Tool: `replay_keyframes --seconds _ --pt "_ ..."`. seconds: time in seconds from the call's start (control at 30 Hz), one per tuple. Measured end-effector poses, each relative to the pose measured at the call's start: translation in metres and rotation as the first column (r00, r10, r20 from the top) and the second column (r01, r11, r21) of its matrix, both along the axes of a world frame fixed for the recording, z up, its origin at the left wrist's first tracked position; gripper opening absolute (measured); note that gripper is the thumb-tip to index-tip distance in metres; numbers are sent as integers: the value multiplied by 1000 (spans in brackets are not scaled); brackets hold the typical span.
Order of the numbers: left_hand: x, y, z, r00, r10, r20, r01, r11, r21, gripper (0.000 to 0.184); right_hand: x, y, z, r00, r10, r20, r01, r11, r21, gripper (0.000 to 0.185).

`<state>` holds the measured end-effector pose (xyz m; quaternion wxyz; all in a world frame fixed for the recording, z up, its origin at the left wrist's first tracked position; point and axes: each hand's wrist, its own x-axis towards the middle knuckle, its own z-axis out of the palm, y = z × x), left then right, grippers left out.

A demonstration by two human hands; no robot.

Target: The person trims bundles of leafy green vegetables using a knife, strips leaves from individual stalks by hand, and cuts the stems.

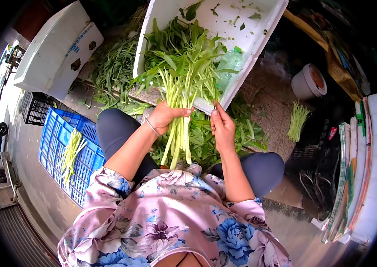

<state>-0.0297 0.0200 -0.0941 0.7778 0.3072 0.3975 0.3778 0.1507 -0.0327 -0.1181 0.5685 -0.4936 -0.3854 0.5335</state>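
1. On the left is a blue crate [55, 133]. A small bundle of pale stems [71, 153] lies on it.
2. Next is the left hand [166, 116]. Its fingers are curled tight around a big bunch of green stems [177, 138]. The leafy tops reach up over the white box [274, 24], and the bare ends hang down near the lap.
3. Inside the box are loose leaves and a green bottle [229, 66].
4. Next is the right hand [224, 131]. Its fingers pinch a small dark thing [215, 105], maybe a blade, just beside the leaves.
5. I think this step is getting the bunch neat in the left hand. Moving it well would call for a firm left grip, with the right fingers careful of any sharp edge.
6. On the far right, a short bundle of stems [297, 121] sits on the ground near a white tub [308, 82].
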Motion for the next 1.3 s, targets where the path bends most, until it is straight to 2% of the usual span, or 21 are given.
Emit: replay_keyframes --seconds 0.03,0.1,0.17,0.23,0.4,0.43,0.5,0.6,0.73,0.8,0.83,0.87,0.9,0.97,1.0,1.03,1.07,1.1,1.17,1.2,1.3 --pt "1 -1 -1 1000 -9 -18 9 1000 26 29 4 1 14 1000 -12 0 12 1000 -6 41" --pt "2 1 -4 998 -65 -1 65 997 30 31 10 11 40 977 209 50 -212 974 75 46" --pt "5 0 -5 993 -104 -63 108 992 72 32 18 22 53 966 253 53 -256 964 64 50" --pt "7 -2 5 990 -119 -79 125 989 79 33 25 31 62 899 432 72 -426 901 -79 49" --pt "6 -3 3 989 -120 -82 128 986 107 34 38 42 66 798 503 332 -463 864 -195 47" --pt "6 -3 3 989 -123 -83 131 986 104 34 39 41 70 800 501 330 -461 865 -196 47" --pt "7 -3 4 962 -152 -228 189 971 150 31 40 40 76 773 494 397 -441 870 -223 41" --pt "10 -3 6 925 -169 -340 236 957 166 28 43 44 80 758 562 330 -487 825 -287 34" --pt "12 0 8 933 -169 -318 232 957 173 28 46 52 42 822 530 208 -469 838 -279 28" --pt "13 5 9 970 -166 -179 184 979 89 28 46 49 29 760 204 617 -233 972 -34 27" --pt "11 7 9 970 -165 -179 183 979 88 28 49 48 26 760 206 617 -235 971 -35 27" --pt "9 10 9 964 -199 -174 213 975 63 28 54 47 24 821 -54 568 -29 990 136 28" --pt "6 12 10 958 -232 -168 242 969 40 28 60 46 23 824 -310 475 186 939 290 29" --pt "1 13 10 960 -233 -153 242 969 45 27 73 32 18 913 -335 235 338 941 28 32" --pt "0 13 11 962 -236 -140 245 968 49 26 66 18 27 920 -389 45 390 901 -190 35" --pt "-1 14 10 962 -241 -127 249 967 53 25 64 9 22 929 -337 -151 275 904 -326 37" --pt "-2 14 9 964 -248 -100 253 966 42 25 63 4 10 905 -208 -370 73 935 -348 40" --pt "-1 15 11 962 -254 -99 259 965 41 25 60 1 9 814 -83 -574 -132 937 -322 44" --pt "-1 12 14 952 -270 -143 277 961 27 26 55 5 9 673 125 -729 -325 936 -139 49" --pt "-1 12 15 948 -284 -144 293 955 47 28 55 12 13 606 126 -785 -346 931 -117 42" --pt "-3 9 20 919 -349 -184 365 929 65 29 57 36 21 562 188 -806 -402 913 -67 39"
